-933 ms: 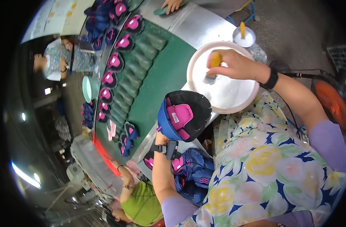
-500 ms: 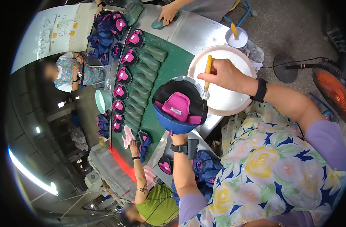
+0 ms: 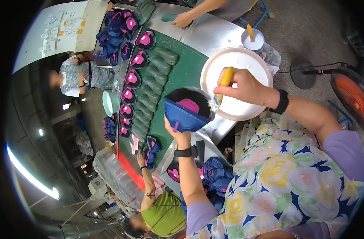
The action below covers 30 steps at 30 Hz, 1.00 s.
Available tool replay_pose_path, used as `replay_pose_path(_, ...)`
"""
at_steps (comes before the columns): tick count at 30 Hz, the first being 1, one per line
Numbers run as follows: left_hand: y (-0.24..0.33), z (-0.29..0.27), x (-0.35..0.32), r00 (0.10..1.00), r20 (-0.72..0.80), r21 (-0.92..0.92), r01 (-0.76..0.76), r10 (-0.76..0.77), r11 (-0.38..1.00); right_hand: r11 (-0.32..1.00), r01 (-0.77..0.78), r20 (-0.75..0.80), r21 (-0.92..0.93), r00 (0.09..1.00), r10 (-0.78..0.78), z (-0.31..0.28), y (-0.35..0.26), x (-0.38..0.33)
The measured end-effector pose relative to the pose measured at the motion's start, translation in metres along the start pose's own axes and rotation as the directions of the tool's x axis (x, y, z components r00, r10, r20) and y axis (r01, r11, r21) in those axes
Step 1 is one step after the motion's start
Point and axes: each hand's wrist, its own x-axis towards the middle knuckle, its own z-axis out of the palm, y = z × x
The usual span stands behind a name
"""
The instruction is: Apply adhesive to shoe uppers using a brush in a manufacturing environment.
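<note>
My left hand (image 3: 177, 132) is closed round a blue shoe upper (image 3: 186, 115), holding it tilted above the workbench. Its black inner side and pink tongue (image 3: 188, 104) face up and away. In my right hand (image 3: 245, 85) is a brush with a yellow handle (image 3: 226, 77). The whitish bristles (image 3: 214, 105) touch or come very close to the black inner rim of the upper. Under my right hand stands a wide, pale basin (image 3: 204, 67) of white liquid.
Shoe uppers (image 3: 133, 78) and green shoe lasts (image 3: 152, 85) line the green bench (image 3: 182, 63). Behind the basin stands a white pot (image 3: 253, 42) with another brush. A fan (image 3: 351, 95) is at right. Co-workers' hands (image 3: 182, 20) work along the bench, and blue uppers (image 3: 214, 175) are piled near me.
The shoe upper has turned, so its blue outer side faces me more. The brush has tipped over and its bristles moved slightly down. A co-worker's hand at the far side shifted right.
</note>
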Motion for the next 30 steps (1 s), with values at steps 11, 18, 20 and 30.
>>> replay_pose_path(11,-0.019,-0.016,0.007,0.983,0.177,0.348,-0.016,-0.049,0.937,0.78,0.595,0.263,0.196,0.734,-0.626,0.024,-0.007,-0.003)
replay_pose_path(18,-0.017,-0.012,0.014,0.985,0.174,0.345,-0.053,-0.008,0.937,0.843,0.539,0.433,0.0,0.76,-0.485,0.017,0.012,0.021)
replay_pose_path(20,-0.018,-0.012,0.013,0.986,0.165,0.345,-0.06,0.002,0.937,0.886,0.463,0.432,-0.014,0.802,-0.412,0.011,0.017,0.021)
replay_pose_path(30,-0.024,-0.015,0.004,0.992,0.114,0.33,-0.086,0.051,0.94,0.978,0.127,0.471,-0.163,0.881,-0.036,-0.003,0.02,0.028)
